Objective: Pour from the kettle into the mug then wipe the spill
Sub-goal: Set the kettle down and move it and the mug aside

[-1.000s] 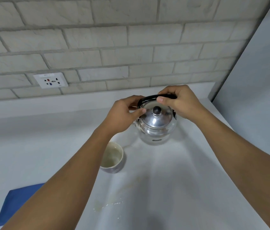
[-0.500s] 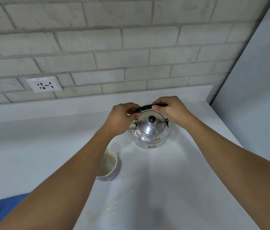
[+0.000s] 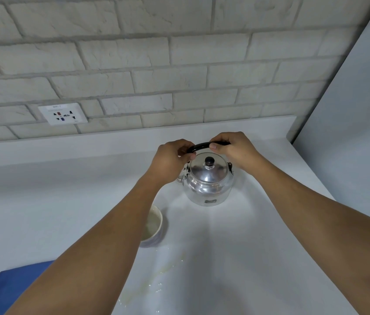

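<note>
From the head camera we see the mug (image 3: 153, 226) on the white counter (image 3: 236, 246), partly hidden under our left forearm; its pale inside shows, but we cannot tell how much liquid it holds. The kettle (image 3: 209, 181) stands upright on the counter behind and to the right of the mug, lid on, so its contents are hidden.

Our left hand (image 3: 172, 159) is curled around the left end of the kettle's black handle (image 3: 199, 147), and our right hand (image 3: 234, 148) grips the right end, thumb pressed on the front of it. Both hands sit above the lid.

The kettle is shiny metal with a domed lid and a dark knob (image 3: 209, 161). A thin yellowish spill (image 3: 156, 278) streaks the counter in front of the mug, and a blue cloth (image 3: 16, 289) lies flat at the near left.
</note>
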`<state>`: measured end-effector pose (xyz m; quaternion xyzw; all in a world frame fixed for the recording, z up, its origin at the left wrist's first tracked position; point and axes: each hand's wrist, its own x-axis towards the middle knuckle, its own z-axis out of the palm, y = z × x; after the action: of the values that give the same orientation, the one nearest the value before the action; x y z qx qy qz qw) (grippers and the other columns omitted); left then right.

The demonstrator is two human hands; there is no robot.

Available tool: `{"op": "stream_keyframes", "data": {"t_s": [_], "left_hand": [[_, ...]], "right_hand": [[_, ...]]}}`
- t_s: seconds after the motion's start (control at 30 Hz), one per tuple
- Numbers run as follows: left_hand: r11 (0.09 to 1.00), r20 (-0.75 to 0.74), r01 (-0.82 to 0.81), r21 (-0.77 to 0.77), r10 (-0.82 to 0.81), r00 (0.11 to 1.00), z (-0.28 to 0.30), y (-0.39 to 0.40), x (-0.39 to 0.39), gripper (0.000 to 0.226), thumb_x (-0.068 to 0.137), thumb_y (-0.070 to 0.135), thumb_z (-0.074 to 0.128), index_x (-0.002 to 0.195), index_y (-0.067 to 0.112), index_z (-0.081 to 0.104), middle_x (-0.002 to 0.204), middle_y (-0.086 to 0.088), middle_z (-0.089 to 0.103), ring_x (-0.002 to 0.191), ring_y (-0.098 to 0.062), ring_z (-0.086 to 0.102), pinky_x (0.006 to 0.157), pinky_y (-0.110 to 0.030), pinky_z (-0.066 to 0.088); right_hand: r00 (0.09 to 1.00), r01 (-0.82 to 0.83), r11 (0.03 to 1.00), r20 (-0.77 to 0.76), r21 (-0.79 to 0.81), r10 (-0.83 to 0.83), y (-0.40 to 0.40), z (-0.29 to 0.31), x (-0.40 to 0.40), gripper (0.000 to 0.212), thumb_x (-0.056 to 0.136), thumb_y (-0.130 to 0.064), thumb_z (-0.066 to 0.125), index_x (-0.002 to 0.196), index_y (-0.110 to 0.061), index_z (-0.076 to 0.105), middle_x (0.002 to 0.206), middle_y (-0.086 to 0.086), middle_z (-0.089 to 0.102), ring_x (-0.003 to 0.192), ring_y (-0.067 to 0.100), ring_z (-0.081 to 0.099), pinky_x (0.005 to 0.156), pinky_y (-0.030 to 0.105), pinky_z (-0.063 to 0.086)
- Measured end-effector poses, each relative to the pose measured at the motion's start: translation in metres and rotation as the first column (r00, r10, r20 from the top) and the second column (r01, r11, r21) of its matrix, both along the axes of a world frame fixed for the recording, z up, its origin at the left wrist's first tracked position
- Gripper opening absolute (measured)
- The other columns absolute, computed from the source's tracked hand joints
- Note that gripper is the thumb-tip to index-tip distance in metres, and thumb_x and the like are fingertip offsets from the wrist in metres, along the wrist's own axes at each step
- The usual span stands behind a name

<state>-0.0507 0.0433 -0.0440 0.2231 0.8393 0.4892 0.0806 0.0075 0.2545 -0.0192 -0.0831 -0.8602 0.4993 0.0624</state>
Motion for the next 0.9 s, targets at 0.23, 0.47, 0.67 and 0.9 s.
{"op": "stream_keyframes", "data": {"t_s": [0.23,0.47,0.67,0.9], "left_hand": [[1.000,-0.004,0.015,-0.005,-0.015,1.000,0.000,-0.001,0.002,0.020,0.094,0.014,0.077,0.109,0.027,0.074,0.105,0.002,0.081,0.097,-0.015,0.077,0.084,-0.020,0.056],[1.000,-0.067,-0.018,0.020,0.019,0.998,0.031,-0.059,0.024,0.030,0.094,0.020,0.078,0.123,0.025,0.074,0.117,0.010,0.078,0.101,-0.002,0.074,0.085,-0.008,0.054],[0.992,-0.051,-0.101,-0.073,0.098,0.994,0.061,-0.181,0.064,0.007,0.094,0.026,0.078,0.099,0.031,0.081,0.096,0.012,0.081,0.088,-0.009,0.075,0.080,-0.021,0.058],[0.964,0.059,-0.102,-0.246,0.120,0.991,0.037,-0.301,0.108,0.015,0.092,0.022,0.081,0.097,0.037,0.079,0.103,0.018,0.079,0.087,-0.004,0.072,0.076,-0.007,0.051]], "right_hand": [[0.999,0.009,0.999,0.031,0.041,-0.010,0.000,0.002,0.001,0.004,0.087,-0.024,0.076,0.090,-0.024,0.079,0.097,0.008,0.078,0.093,0.022,0.070,0.090,0.039,0.053],[0.992,0.006,0.972,-0.122,0.236,0.023,-0.026,0.030,0.014,0.028,0.087,-0.033,0.077,0.115,-0.027,0.076,0.116,-0.005,0.065,0.116,0.017,0.055,0.101,0.032,0.044],[0.960,-0.150,0.964,-0.200,0.218,0.194,-0.108,0.054,0.040,0.018,0.088,-0.024,0.076,0.105,-0.027,0.077,0.109,-0.006,0.068,0.105,0.011,0.062,0.093,0.028,0.050],[0.925,-0.346,0.937,-0.153,0.044,0.349,-0.248,0.032,0.081,0.021,0.087,-0.011,0.075,0.107,-0.015,0.078,0.104,0.000,0.073,0.095,0.014,0.070,0.090,0.029,0.056]]}}
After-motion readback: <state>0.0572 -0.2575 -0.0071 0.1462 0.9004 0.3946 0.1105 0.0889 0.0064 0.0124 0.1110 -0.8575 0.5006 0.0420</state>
